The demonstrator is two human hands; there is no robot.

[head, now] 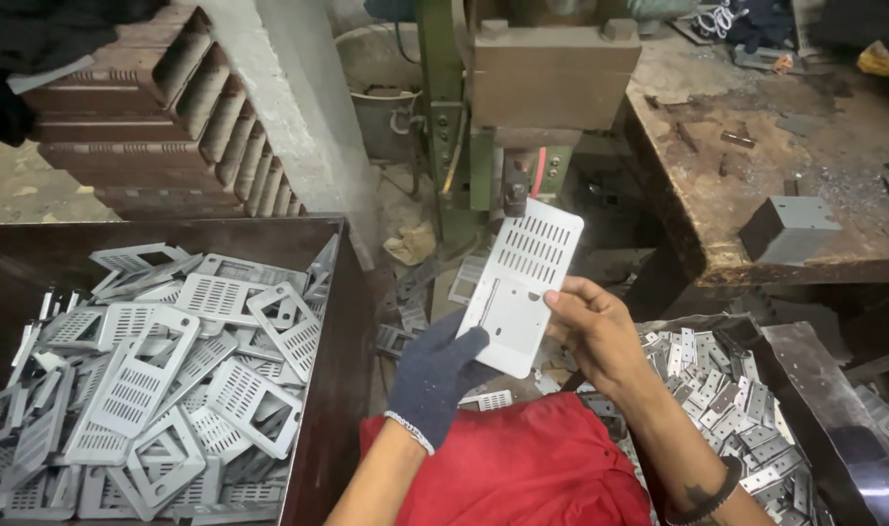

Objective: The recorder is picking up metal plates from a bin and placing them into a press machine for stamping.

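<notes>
While both hands (600, 336) grip it, slotted plate (522, 282) tilts.

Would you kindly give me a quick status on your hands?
Both hands, gloved left and bare right, hold slotted metal plate. Press ahead. Nothing between.

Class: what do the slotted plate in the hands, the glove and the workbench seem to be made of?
Plate: thin sheet metal, pale grey matte, by its clean punched slots and sharp edges. Glove on the left hand: dark blue knit fabric with a ribbed cuff. Workbench: probably steel, brown and worn, rust-like patches and metal chips on top.
</notes>
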